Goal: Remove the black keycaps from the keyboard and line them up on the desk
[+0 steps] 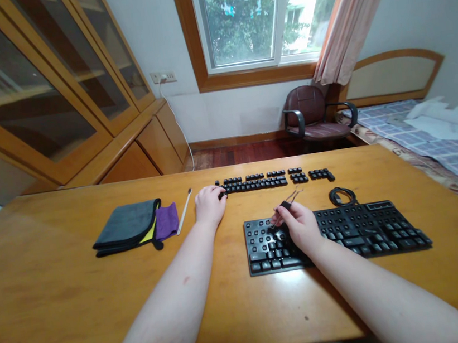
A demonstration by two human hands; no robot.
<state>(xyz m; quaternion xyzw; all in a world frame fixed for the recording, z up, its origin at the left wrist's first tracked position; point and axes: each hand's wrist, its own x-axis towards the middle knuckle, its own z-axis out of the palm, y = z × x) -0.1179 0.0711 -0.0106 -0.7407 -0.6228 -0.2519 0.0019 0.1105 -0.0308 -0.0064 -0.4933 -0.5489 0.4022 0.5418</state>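
Note:
A black keyboard [360,241] lies on the desk; its upper rows show bare switches, its lower rows still carry keycaps. Over its upper left part, my right hand [302,226] is closed on a keycap puller [286,205] with a dark handle and thin wire loops. Loose black keycaps [256,185] stand in rows farther back on the desk. My left hand [209,206] is at the left end of those rows, its fingertips closed on a black keycap [222,193] that is partly covered.
To the left lie a folded grey cloth [128,224], a purple cloth [166,221] and a slim white brush [184,211]. A coiled black cable [342,196] sits behind the keyboard. The wooden desk [144,295] ends before a brown chair [309,110].

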